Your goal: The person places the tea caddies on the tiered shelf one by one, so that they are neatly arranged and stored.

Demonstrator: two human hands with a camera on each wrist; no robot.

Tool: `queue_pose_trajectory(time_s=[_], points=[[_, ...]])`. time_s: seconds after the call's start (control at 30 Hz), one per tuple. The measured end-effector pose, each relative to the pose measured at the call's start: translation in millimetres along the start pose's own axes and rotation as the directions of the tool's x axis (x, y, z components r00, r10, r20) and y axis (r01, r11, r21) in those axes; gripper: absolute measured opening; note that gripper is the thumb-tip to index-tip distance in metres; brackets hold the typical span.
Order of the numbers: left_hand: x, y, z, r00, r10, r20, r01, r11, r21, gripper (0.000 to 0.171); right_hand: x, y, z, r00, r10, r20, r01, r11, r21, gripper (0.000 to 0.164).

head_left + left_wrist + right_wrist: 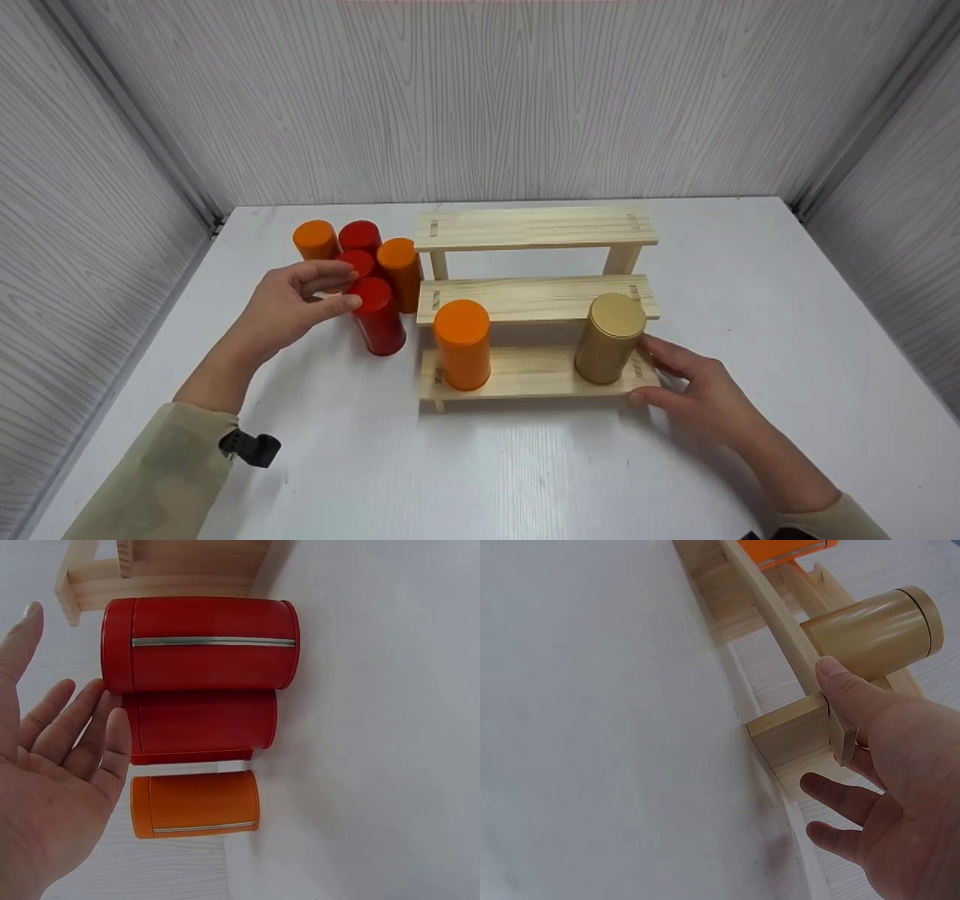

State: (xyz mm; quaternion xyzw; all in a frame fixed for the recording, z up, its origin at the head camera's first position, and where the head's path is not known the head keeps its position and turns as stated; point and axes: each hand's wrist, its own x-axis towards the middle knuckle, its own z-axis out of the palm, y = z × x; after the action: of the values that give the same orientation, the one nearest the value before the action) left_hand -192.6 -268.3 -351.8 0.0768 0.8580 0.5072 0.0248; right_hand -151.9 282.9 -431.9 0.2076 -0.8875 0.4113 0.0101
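Observation:
My left hand (289,300) is beside a front red canister (382,326) left of the rack. Its thumb is apart from the fingers, and the fingertips are at or near the lid; contact is unclear. In the left wrist view the red canister (214,645) has a silver stripe. My right hand (701,394) pinches the right end of the lowest board of a three-step wooden rack (532,375). In the right wrist view, the thumb (840,682) lies on the board with a finger behind it. On that step stand a gold canister (607,349) at right and an orange canister (463,356) at left.
More canisters cluster behind the front red one: orange ones (315,236) (405,277) and red ones (360,234). The rack's upper steps (532,229) rise toward the back. Pale wood-grain panels (480,105) enclose the white table (525,472) at back and sides.

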Motion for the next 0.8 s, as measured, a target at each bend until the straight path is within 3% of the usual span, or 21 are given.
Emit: queue_pose_trajectory(time_s=[0.43, 0.8], points=[[5.7, -7.4, 13.6, 0.997, -0.049, 0.061, 0.046, 0.998, 0.053, 0.066, 0.1, 1.9, 0.3, 1.0, 0.012, 0.0, -0.012, 1.0, -0.01, 0.083], [9.9, -12.0, 25.0, 0.993, -0.05, 0.109, 0.05, 0.999, 0.004, 0.068, -0.1, 0.1, -0.3, 1.0, 0.001, 0.003, -0.001, 1.0, -0.014, 0.081]])
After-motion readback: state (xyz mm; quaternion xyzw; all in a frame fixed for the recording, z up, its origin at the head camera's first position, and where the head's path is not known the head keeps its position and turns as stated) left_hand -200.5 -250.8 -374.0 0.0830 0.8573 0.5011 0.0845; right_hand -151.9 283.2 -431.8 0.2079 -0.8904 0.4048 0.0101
